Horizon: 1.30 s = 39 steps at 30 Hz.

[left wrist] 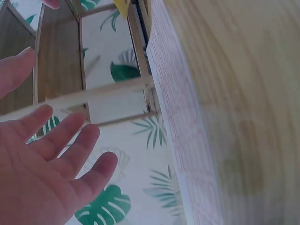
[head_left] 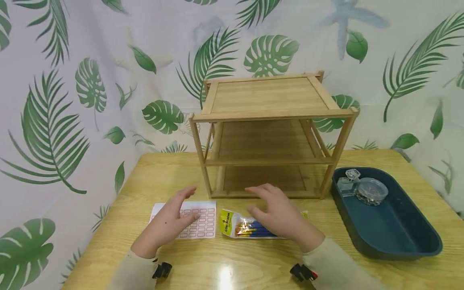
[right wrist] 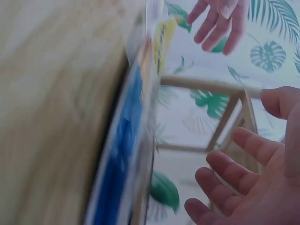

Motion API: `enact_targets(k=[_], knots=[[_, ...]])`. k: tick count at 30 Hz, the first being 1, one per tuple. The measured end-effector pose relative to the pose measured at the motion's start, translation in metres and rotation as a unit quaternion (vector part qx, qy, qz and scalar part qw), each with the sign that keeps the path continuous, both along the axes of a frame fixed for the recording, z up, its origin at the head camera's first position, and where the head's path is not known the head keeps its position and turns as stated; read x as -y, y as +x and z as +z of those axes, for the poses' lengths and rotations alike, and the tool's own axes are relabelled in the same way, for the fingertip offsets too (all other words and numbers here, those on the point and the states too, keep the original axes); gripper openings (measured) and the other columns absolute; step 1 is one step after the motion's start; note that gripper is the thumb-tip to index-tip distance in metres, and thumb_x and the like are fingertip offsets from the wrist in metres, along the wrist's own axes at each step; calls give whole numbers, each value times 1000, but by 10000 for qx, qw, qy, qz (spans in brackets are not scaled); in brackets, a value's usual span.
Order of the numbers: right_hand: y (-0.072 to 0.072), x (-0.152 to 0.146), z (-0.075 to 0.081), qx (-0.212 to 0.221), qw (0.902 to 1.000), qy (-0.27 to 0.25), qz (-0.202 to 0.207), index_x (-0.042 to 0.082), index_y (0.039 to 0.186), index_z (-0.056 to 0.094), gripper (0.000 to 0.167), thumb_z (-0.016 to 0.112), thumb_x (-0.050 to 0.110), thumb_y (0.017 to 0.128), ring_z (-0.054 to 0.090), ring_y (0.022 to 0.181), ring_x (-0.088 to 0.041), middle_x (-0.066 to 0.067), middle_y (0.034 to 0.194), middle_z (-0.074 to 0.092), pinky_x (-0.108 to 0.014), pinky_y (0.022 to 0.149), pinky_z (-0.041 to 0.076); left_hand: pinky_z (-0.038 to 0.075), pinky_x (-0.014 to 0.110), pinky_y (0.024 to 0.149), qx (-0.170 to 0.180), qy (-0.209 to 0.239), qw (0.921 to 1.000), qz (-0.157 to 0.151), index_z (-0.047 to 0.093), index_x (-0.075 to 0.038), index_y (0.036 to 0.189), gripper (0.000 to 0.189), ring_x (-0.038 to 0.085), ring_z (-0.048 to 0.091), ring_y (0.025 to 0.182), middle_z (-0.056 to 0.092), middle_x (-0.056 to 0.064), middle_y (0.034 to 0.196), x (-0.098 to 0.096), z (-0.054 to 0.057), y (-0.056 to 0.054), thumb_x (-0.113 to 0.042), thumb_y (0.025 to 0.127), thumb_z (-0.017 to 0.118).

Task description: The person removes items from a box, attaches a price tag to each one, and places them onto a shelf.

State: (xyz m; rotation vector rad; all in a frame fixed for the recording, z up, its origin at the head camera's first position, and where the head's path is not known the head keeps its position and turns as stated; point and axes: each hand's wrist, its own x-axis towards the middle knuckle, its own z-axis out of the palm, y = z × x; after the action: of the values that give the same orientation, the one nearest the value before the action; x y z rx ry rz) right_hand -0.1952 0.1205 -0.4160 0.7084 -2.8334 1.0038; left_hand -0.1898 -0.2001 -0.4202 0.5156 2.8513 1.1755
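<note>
My left hand (head_left: 168, 221) hovers over a white sheet of red-bordered label stickers (head_left: 203, 221), its fingers relaxed and holding nothing. In the left wrist view that palm (left wrist: 28, 173) faces inward with fingers spread, and the label sheet (left wrist: 180, 122) lies on the table beside it. My right hand (head_left: 277, 211) is above a clear packet of blue-handled artist brushes (head_left: 250, 227) with a yellow-green header, covering part of it. The right wrist view has the empty right palm (right wrist: 253, 178) with parted fingers, apart from the brush packet (right wrist: 124, 136).
A three-tier wooden shelf rack (head_left: 272, 117) stands behind the hands. To the right sits a dark blue tray (head_left: 391, 237) holding a glass bottle (head_left: 349, 186) and a round clear container (head_left: 372, 190). A leaf-patterned cloth (head_left: 159, 52) hangs behind the wooden table (head_left: 188, 266).
</note>
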Motion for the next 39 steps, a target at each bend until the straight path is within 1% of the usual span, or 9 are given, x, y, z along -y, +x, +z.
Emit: enact_targets(k=[4, 8, 12, 17, 21, 29, 33, 36, 39], knots=[[-3, 28, -8, 367, 9993, -35, 104, 24, 148, 52, 54, 62, 41, 99, 50, 128, -29, -4, 140, 53, -56, 100, 45, 35, 60, 109, -12, 13, 9999, 160, 32, -11, 157, 76, 37, 37, 142, 39, 15, 156, 16, -7, -1, -22, 94, 74], [-8, 50, -16, 685, 9974, -177, 167, 22, 150, 51, 57, 63, 41, 98, 47, 132, -32, -6, 144, 50, -59, 102, 43, 32, 63, 110, 95, 42, 9994, 333, 30, -9, 158, 78, 40, 33, 144, 35, 18, 157, 32, -12, -5, -21, 95, 73], [-14, 70, -25, 955, 9949, -224, 239, 22, 151, 49, 61, 62, 46, 97, 42, 137, -38, -13, 152, 43, -61, 104, 40, 26, 66, 112, 306, 123, 9974, 638, 28, -9, 158, 79, 41, 28, 146, 32, 18, 159, 50, -18, -11, -22, 95, 73], [-19, 86, -32, 1228, 9919, -238, 199, 22, 152, 48, 63, 62, 48, 97, 33, 143, -44, -20, 158, 35, -65, 107, 35, 22, 66, 113, 782, 217, 9922, 941, 26, -10, 160, 82, 42, 21, 148, 28, 18, 161, 70, -28, -15, -27, 94, 73], [-23, 95, -38, 1188, 9925, -236, 143, 19, 151, 49, 63, 65, 43, 95, 35, 141, -44, -18, 155, 40, -63, 109, 33, 20, 65, 114, 1102, 203, 9886, 1009, 26, -9, 160, 82, 44, 18, 149, 24, 21, 162, 80, -34, -19, -29, 95, 71], [-27, 111, -49, 816, 9963, 256, -97, 15, 148, 53, 65, 67, 40, 90, 40, 137, -43, -17, 149, 47, -59, 110, 33, 13, 65, 116, 1385, 300, 9823, 1224, 16, -9, 163, 91, 46, 10, 150, 16, 24, 165, 88, -39, -22, -22, 93, 73], [-31, 114, -49, 625, 9966, 520, -123, 14, 147, 54, 66, 69, 39, 88, 45, 133, -41, -15, 147, 49, -56, 107, 37, 14, 66, 116, 1299, 57, 9839, 1228, 19, -8, 162, 92, 49, 7, 149, 18, 27, 163, 87, -44, -23, -19, 90, 76], [-35, 113, -51, 669, 9955, 652, -128, 16, 148, 54, 69, 71, 40, 86, 47, 132, -39, -14, 145, 49, -55, 106, 40, 15, 69, 113, 1168, -277, 9850, 1237, 26, -8, 161, 90, 52, 6, 148, 18, 31, 161, 86, -48, -25, -18, 88, 77], [-39, 111, -53, 743, 9948, 685, -119, 19, 148, 54, 70, 74, 41, 84, 47, 131, -37, -14, 146, 49, -54, 105, 41, 13, 72, 112, 1114, -427, 9848, 1266, 31, -10, 160, 88, 53, 5, 148, 17, 31, 161, 86, -50, -27, -16, 86, 78]])
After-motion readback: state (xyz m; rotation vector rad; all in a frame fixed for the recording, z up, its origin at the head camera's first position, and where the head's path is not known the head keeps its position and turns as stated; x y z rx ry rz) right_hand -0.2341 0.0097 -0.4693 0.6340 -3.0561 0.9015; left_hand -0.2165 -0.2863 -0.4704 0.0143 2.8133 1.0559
